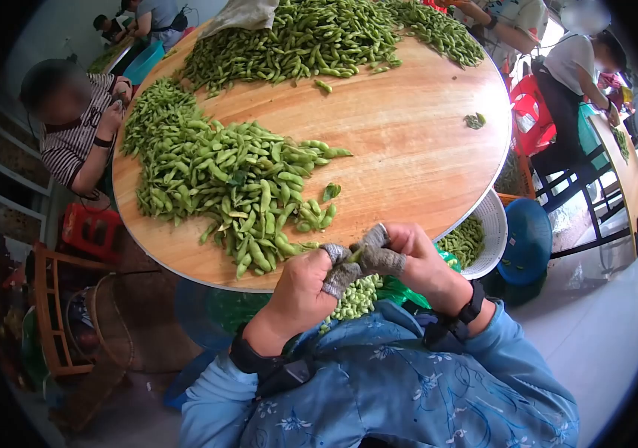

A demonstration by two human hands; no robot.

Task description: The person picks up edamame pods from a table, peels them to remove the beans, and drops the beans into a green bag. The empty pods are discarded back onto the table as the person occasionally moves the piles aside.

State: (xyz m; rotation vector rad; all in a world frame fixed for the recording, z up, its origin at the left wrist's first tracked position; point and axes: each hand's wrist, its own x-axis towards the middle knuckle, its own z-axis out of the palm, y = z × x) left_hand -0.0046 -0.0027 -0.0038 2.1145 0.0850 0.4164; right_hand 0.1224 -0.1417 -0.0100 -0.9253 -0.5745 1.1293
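My left hand (305, 282) and my right hand (417, 261) meet at the table's near edge, with grey cloth covers on thumbs and fingertips. Both are closed in a pinch around a green soybean pod (355, 256), mostly hidden by the fingertips. Just below them, shelled green beans (356, 299) lie in front of my lap, partly covered by my hands. Left of my hands, a pile of soybean pods (237, 179) spreads over the round wooden table (408, 134). A loose bit of leaf (331, 192) lies beside the pile.
A bigger pod heap (296, 45) covers the table's far side. To the right stand a white basket (492, 239) of pods and a blue basin (526, 239). One person in a striped shirt (80, 127) sits at the left; others work farther back. A red stool (91, 230) stands at left.
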